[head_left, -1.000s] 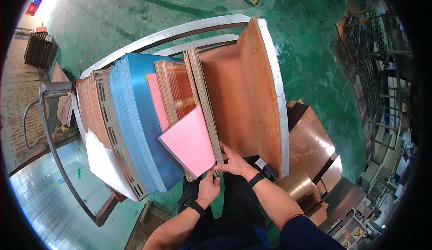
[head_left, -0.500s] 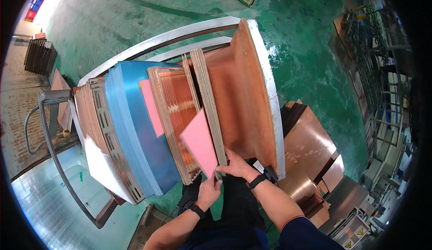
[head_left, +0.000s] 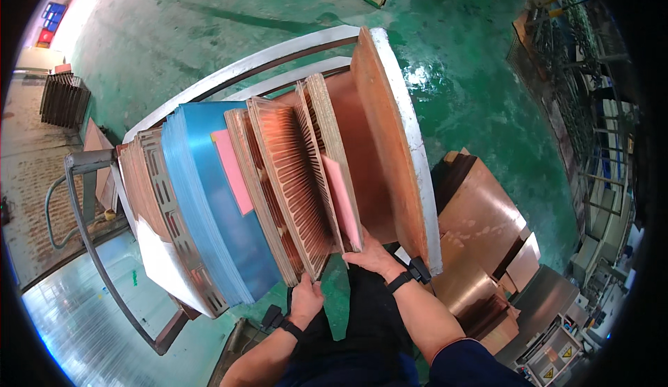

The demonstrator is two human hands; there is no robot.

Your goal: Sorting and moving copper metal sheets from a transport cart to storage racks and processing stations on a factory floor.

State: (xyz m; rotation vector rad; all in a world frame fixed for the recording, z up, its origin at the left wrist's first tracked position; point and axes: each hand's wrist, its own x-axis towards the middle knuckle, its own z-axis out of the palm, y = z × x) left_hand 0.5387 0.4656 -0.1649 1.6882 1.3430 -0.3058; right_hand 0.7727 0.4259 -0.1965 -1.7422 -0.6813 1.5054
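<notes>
Slotted copper-coloured sheets (head_left: 292, 178) stand on edge in a white-framed cart, fanned apart in the middle. My left hand (head_left: 306, 299) is closed on the near lower edge of these sheets, thumb and fingers pinching. My right hand (head_left: 372, 256) grips the near end of a thinner stack of copper-coloured sheets (head_left: 321, 108) to the right. A pink sheet (head_left: 341, 199) stands upright against that stack, just above my right fingers. Another pink sheet (head_left: 232, 171) leans on the blue sheets (head_left: 202, 157) to the left. My right fingertips are partly hidden behind the stack.
The cart's white frame (head_left: 410, 136) bounds the right side, with a brown board inside it. A bent metal handle (head_left: 90, 248) sticks out at left. Large copper sheets (head_left: 473, 213) lie stacked on the right. The floor (head_left: 459, 67) is green.
The copper-coloured sheets have fanned apart. The loose pink sheet has swung upright to the right against the right stack. My left hand has moved slightly left, onto the middle sheets.
</notes>
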